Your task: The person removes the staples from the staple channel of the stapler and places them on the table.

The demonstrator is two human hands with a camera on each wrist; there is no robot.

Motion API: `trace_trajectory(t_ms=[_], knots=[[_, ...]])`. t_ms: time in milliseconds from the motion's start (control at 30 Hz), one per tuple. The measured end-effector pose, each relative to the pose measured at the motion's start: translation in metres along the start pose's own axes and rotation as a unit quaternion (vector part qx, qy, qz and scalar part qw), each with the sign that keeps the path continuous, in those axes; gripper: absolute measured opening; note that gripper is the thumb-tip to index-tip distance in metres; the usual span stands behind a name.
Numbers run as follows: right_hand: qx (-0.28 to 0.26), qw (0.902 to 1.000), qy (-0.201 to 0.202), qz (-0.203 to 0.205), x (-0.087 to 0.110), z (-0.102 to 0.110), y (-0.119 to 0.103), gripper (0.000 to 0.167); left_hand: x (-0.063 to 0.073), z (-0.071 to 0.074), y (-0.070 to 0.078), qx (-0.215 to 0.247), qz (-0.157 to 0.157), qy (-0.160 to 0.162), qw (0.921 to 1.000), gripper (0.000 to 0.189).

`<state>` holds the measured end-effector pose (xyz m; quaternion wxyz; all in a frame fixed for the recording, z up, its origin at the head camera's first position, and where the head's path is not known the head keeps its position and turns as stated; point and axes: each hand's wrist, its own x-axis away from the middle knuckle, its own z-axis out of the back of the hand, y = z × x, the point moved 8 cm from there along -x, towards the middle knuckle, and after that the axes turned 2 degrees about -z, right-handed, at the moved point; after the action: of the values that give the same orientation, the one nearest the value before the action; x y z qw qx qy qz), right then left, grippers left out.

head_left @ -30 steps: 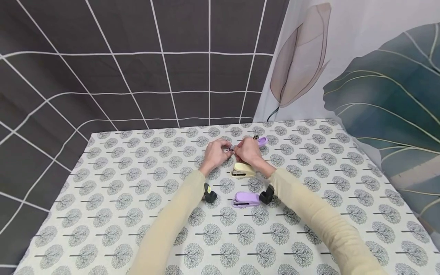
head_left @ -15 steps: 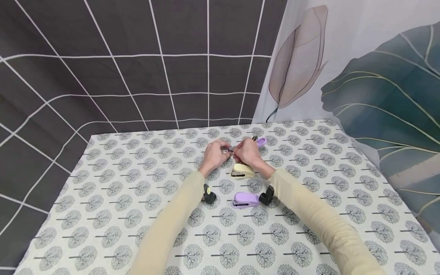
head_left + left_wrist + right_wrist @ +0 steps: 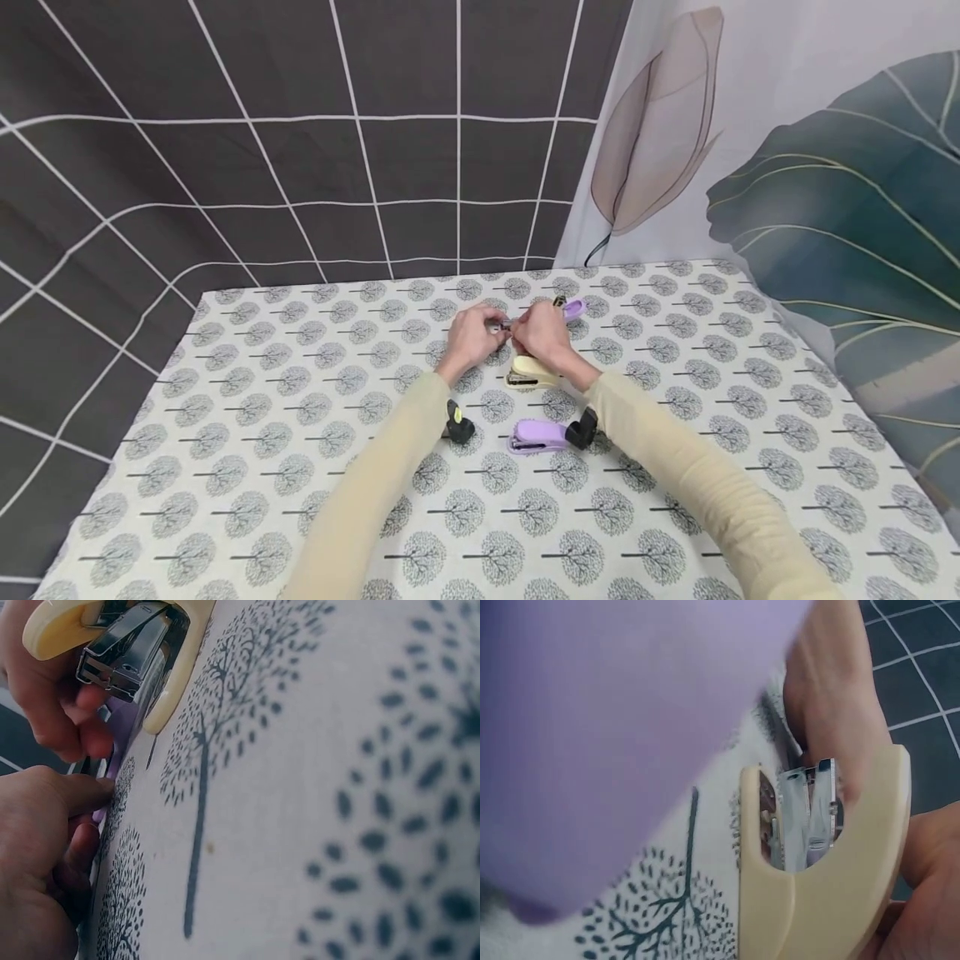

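Toward the back of the table lies an opened-out purple stapler [image 3: 574, 310], its lid end showing past my right hand [image 3: 542, 332]. My left hand [image 3: 471, 337] pinches the stapler's other end between thumb and fingers. The right hand's curled fingertips hold it close by, over a thin metal part. Fingers cover most of this stapler, so any small piece between them is hidden. Just in front of the hands stands a cream-yellow stapler [image 3: 530, 372], its metal front visible in the left wrist view. A second purple stapler [image 3: 538, 435] sits nearer me, between my forearms.
A white cloth with tree prints [image 3: 315, 467] covers the table. Behind it hangs a dark curtain with white grid lines [image 3: 405, 158]; a leaf-patterned curtain [image 3: 825, 183] hangs at the right. Black wrist cameras [image 3: 459, 423] hang near the closer purple stapler.
The view shifts slightly. Both hands stay at the same place on the far purple stapler, with at most tiny finger motion; the other staplers have not moved.
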<state>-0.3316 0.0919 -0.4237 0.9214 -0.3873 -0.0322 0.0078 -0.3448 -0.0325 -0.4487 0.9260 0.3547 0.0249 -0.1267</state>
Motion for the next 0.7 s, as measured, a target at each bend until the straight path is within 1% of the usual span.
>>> trace_trajectory(t_ms=[100, 200, 267, 367, 500, 600, 700], knots=[[-0.065, 0.9975, -0.021, -0.018, -0.001, -0.002, 0.001, 0.013, 0.000, 0.002, 0.000, -0.002, -0.004, 0.001, 1.0000, 0.027], [-0.125, 0.9903, -0.042, -0.043, -0.001, -0.005, 0.005, 0.011, 0.001, 0.003, 0.000, 0.000, -0.001, -0.001, 1.0000, 0.028], [-0.148, 0.9862, -0.051, -0.055, -0.001, -0.007, 0.008, 0.010, 0.002, 0.003, -0.001, -0.002, 0.000, -0.002, 1.0000, 0.027], [-0.144, 0.9868, -0.050, -0.055, -0.001, -0.008, 0.011, 0.011, 0.002, 0.003, -0.001, -0.003, 0.003, -0.003, 1.0000, 0.027], [-0.136, 0.9890, -0.041, -0.040, -0.002, -0.008, 0.010, 0.010, 0.002, 0.004, 0.000, -0.001, 0.003, -0.002, 1.0000, 0.026], [-0.106, 0.9938, -0.028, -0.020, -0.002, -0.008, 0.008, 0.009, 0.002, 0.004, 0.001, 0.001, -0.001, 0.002, 1.0000, 0.025], [-0.045, 0.9990, -0.003, 0.002, -0.003, -0.006, 0.005, 0.008, 0.002, 0.004, 0.003, -0.004, -0.013, 0.005, 0.9999, 0.023]])
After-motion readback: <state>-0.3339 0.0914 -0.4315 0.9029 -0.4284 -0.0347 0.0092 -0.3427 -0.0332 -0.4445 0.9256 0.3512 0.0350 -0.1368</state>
